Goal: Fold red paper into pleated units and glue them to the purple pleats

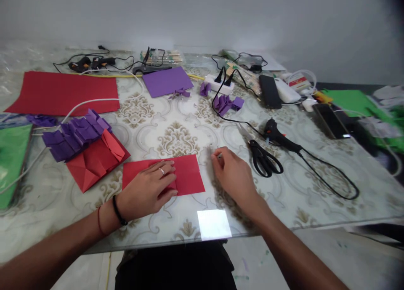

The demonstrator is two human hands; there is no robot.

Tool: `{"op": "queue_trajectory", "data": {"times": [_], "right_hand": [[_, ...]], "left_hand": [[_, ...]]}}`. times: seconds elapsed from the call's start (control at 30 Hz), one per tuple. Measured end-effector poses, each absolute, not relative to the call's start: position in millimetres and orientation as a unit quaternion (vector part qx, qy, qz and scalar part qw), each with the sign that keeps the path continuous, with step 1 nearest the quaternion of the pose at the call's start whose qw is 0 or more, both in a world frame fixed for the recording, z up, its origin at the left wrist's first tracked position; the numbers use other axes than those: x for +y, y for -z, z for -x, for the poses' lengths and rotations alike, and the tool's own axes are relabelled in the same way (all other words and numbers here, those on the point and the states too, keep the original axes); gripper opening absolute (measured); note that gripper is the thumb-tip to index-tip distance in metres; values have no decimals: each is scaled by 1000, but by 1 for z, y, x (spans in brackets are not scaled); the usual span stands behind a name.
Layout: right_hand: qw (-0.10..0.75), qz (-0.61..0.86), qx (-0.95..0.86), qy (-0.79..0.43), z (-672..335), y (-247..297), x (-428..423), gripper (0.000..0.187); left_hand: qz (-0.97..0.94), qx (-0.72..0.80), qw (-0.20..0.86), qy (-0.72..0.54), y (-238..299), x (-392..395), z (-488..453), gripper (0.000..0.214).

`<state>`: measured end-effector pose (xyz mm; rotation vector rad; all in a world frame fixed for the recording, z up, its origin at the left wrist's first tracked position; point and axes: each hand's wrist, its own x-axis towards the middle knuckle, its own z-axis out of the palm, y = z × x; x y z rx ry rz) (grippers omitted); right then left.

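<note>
My left hand (150, 189) lies flat with its fingers stretched out on a red paper sheet (189, 174) near the table's front edge. My right hand (232, 174) rests just right of that sheet, fingers curled around a small thin object I cannot name. Black scissors (263, 159) lie a little to the right of my right hand. A black glue gun (279, 138) with its cord lies beyond the scissors.
Folded red pieces (94, 161) and purple folded pieces (74, 134) are stacked at the left. A large red sheet (63, 92), a purple sheet (166, 80), a power strip (219, 84), phones and cables fill the back. Green paper (11, 155) lies far left.
</note>
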<state>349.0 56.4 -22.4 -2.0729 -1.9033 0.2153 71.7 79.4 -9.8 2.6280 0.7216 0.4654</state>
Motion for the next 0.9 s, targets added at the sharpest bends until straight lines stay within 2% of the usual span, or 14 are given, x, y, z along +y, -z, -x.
{"op": "queue_trajectory", "data": {"times": [0.13,0.23,0.3,0.37,0.47,0.57,0.63,0.77,0.9], "right_hand": [[205,668,-715,-35,-378,10,60,23],[274,630,-725,49,-372,-9,51,25],[310,600,-737,40,-353,-20,36,23],[327,555,-764,-39,-328,-23,17,24],[279,488,-812,-161,-292,-14,-10,24],[222,473,-827,-205,-274,2,-26,48],[224,472,-830,-195,-272,10,-31,54],[284,453,-835,-130,-277,17,-32,32],[346,447,-819,-97,-285,16,-26,24]], "left_hand": [[-927,285,183,-161,-3,90,-62,27],[-916,338,181,-120,-8,98,-51,50],[-913,347,191,-101,-10,101,-45,63],[-908,345,214,-106,-13,103,-41,67],[-884,352,280,-128,-20,100,-37,63],[-834,375,375,-151,-22,93,-32,47],[-810,375,419,-164,-22,88,-28,37],[-818,359,416,-171,-22,79,-23,25],[-778,398,462,-152,-27,70,-22,38]]}}
